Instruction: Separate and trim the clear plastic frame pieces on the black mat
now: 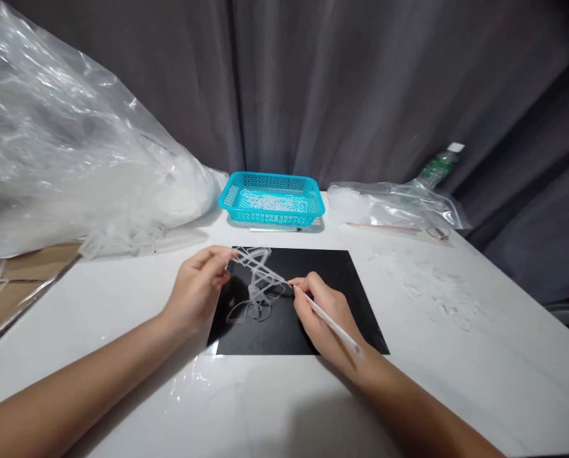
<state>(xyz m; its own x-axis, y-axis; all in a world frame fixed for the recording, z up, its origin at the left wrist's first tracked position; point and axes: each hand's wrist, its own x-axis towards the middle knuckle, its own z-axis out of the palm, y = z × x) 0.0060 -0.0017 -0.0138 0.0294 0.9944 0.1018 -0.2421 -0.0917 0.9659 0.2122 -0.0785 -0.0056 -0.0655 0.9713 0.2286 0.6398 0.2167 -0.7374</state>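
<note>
Over the left part of a black mat point(294, 331), my left hand point(201, 286) pinches the upper end of a tangle of thin translucent plastic pieces point(260, 273). The pieces stretch towards the right and hang down over the mat, some at its surface. My right hand point(325, 315) holds a slim white pen-like tool point(334, 326) between thumb and fingers, its tip at the right end of the stretched pieces. Whether the tip touches them is too small to tell.
Behind the mat stands a blue basket point(272, 219) with small clear pieces inside. A big plastic bag point(98, 146) fills the left; a flat clear bag point(398, 203) and green bottle point(440, 166) are back right. Loose translucent pieces point(441, 292) lie on the white table point(484, 375).
</note>
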